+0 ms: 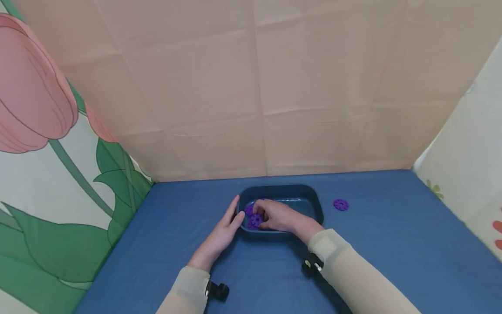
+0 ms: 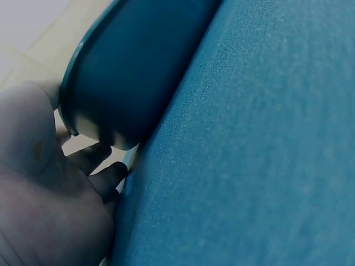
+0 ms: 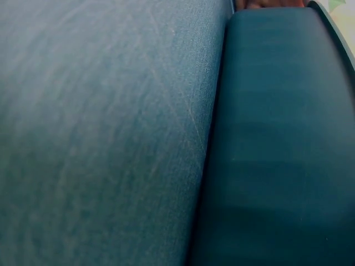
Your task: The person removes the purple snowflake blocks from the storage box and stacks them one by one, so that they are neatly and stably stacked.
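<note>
A dark blue rectangular tray [image 1: 307, 207] stands on the blue cloth, with several purple notched discs [image 1: 249, 210] at its left end. My left hand [image 1: 221, 233] rests against the tray's left end, its fingers mostly straight; in the left wrist view, the left hand [image 2: 44, 183] touches the tray's outer wall [image 2: 133, 72]. Inside the tray, my right hand [image 1: 280, 216] bends its fingers and thumb round a purple notched disc [image 1: 256, 219], above other discs. The right wrist view shows the tray's side wall [image 3: 277, 138], but not the right hand.
One purple notched disc [image 1: 340, 204] lies alone on the blue cloth [image 1: 376, 244], right of the tray. A beige sheet [image 1: 266, 96] hangs behind the table. Walls with printed flowers flank it on both sides.
</note>
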Demonstrator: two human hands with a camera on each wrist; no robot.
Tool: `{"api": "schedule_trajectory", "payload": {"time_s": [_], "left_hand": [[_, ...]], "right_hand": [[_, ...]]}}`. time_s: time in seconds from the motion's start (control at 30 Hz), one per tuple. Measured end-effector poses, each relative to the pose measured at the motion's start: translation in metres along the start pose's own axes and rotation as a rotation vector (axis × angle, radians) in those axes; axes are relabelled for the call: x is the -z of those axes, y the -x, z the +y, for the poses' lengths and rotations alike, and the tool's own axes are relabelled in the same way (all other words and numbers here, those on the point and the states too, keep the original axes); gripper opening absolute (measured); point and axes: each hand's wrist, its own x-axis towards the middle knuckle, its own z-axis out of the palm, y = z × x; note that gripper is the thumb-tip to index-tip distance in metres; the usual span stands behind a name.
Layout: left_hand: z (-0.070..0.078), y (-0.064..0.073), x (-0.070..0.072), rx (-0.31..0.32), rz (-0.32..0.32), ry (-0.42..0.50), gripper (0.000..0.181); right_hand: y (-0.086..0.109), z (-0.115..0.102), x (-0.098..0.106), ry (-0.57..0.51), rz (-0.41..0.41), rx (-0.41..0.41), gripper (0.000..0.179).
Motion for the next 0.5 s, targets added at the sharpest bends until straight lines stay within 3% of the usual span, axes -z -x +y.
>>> {"api": "schedule_trajectory", "payload": {"time_s": [0.5], "left_hand": [[-0.001, -0.0012, -0.0002, 0.002, 0.0, -0.004, 0.069]], "right_hand": [[-0.0005, -0.0011, 0.0006, 0.008, 0.0, -0.071, 0.041]]}}
